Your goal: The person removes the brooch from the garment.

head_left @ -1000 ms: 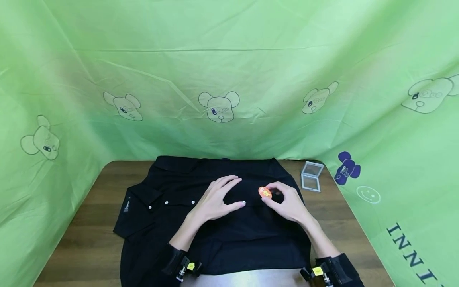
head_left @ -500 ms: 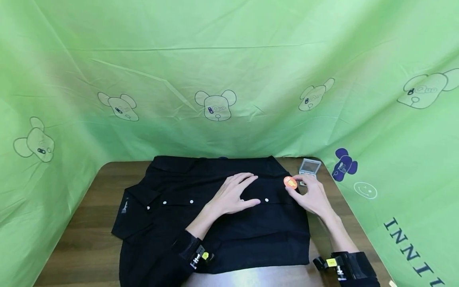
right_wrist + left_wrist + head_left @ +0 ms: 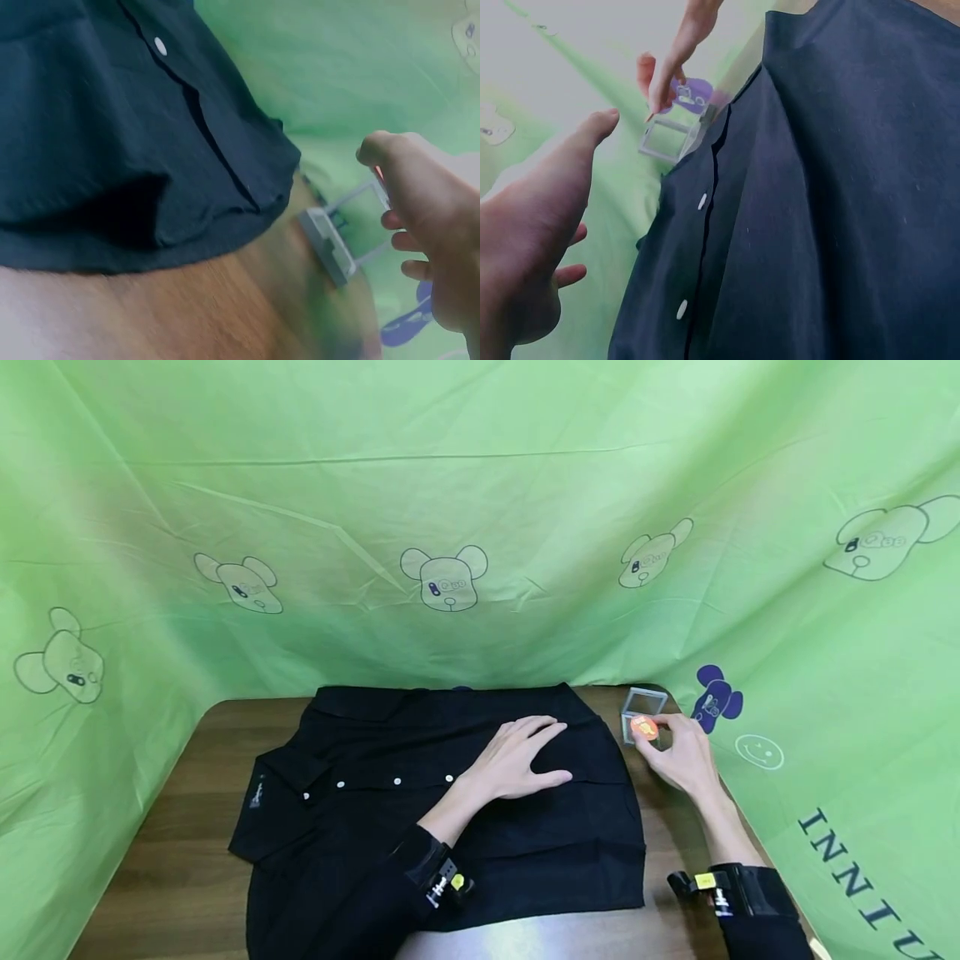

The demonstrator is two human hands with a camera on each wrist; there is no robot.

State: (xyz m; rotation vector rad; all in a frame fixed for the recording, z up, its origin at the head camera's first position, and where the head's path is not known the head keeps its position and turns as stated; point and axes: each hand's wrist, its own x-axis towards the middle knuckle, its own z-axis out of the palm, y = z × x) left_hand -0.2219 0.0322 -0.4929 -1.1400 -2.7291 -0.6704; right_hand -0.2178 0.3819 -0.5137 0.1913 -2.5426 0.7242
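A black short-sleeved shirt [image 3: 540,843] with white buttons lies spread across the table. Over its button placket is my left hand [image 3: 512,763], fingers extended and thumb apart, holding nothing. My right hand [image 3: 686,758] pinches a round orange badge [image 3: 644,727] between thumb and fingers. The badge is above the lower half of an unfolded clear square case [image 3: 626,727] and partly covers it; contact cannot be told. In the right wrist view, the hand hides most of the badge, and the case [image 3: 328,244] shows beyond the fingers.
The wooden table [image 3: 176,802] has rounded back corners. Behind and around it hangs a green cloth [image 3: 337,635] printed with bear heads, close to the case on the right. A strapped camera sits on each wrist.
My right hand has carried the orange badge rightward from above the shirt to the clear case. My left hand has shifted right over the shirt, with its fingers still spread.
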